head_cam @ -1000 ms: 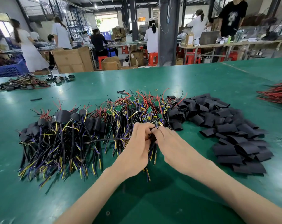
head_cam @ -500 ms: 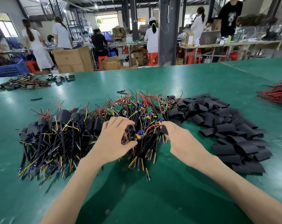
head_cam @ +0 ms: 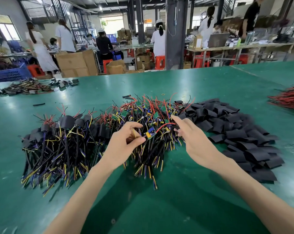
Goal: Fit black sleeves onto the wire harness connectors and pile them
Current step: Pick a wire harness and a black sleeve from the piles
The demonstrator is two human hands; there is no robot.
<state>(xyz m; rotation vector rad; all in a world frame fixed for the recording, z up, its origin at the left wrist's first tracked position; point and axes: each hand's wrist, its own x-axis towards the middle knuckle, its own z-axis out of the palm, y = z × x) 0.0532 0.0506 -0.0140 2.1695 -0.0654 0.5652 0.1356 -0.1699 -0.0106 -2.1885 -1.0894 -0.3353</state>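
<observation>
Hands that met over the middle heap a second ago now stand apart: the right hand (head_cam: 195, 142) has swung toward the black sleeves (head_cam: 235, 129), while the left hand (head_cam: 124, 146) keeps its place at the centre of the green bench (head_cam: 159, 208). Thumb and forefinger of the left hand pinch one wire harness (head_cam: 149, 133) beside its small circuit board with a blue part, lifted just above the heap. A red lead arcs from the board to the right.

The right hand's fingers are stretched out and loosely spread, released, their tips at the left fringe of the sleeves. Whether they touch one cannot be told.

Beneath both hands lies the heap of bare harnesses (head_cam: 151, 115), a tangle of green boards and red, yellow and purple wires. Just left of it sits the pile of sleeved harnesses (head_cam: 58, 141), black caps toward the far edge, wire ends toward the near edge. The flat black sleeves spread to the right, touching the bare heap.

A bundle of red wires (head_cam: 288, 98) lies at the right edge, and a further tangle of cables (head_cam: 25, 87) lies near the far left corner. Beyond the far edge, workers (head_cam: 158, 41) stand at other benches among cardboard boxes (head_cam: 75, 63) and red stools (head_cam: 159, 61).
</observation>
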